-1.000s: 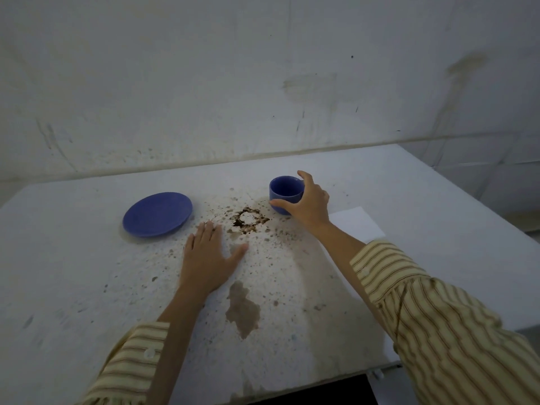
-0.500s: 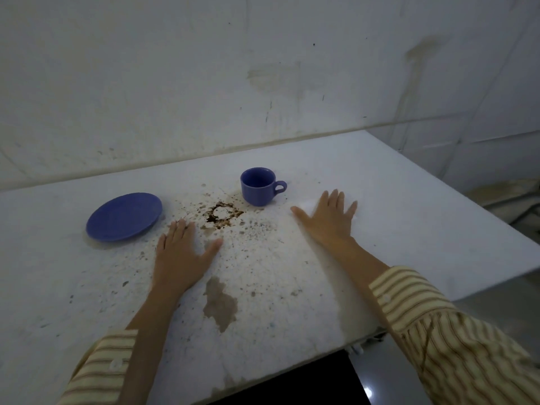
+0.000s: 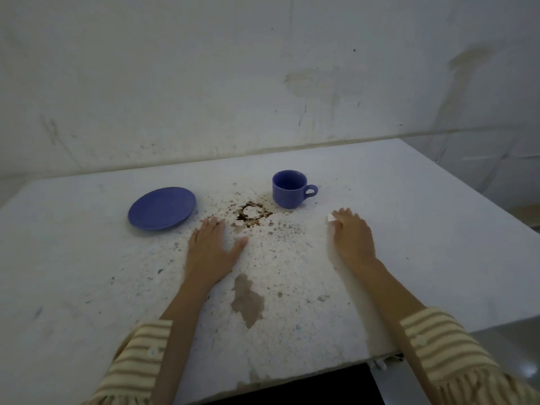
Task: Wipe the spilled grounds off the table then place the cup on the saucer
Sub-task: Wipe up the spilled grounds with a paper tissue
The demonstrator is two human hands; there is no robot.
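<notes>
A blue cup (image 3: pixel 287 190) stands upright on the white table (image 3: pixel 438 244), handle to the right. A blue saucer (image 3: pixel 162 208) lies apart from it to the left. Dark spilled grounds (image 3: pixel 252 214) form a ring between them, with specks scattered around. My left hand (image 3: pixel 211 249) lies flat, fingers apart, just left of the grounds. My right hand (image 3: pixel 353 238) rests below and right of the cup, its fingers curled over a white tissue (image 3: pixel 331 218); only a corner of the tissue shows past the fingertips.
A brown stain (image 3: pixel 247 299) marks the worn tabletop between my forearms. A stained wall (image 3: pixel 263 97) rises right behind the table. The table's front edge is near my sleeves, and its right edge drops to the floor.
My right hand let go of the cup, moved right onto the white tissue, and has curled its fingers over it. My left hand has stayed flat.
</notes>
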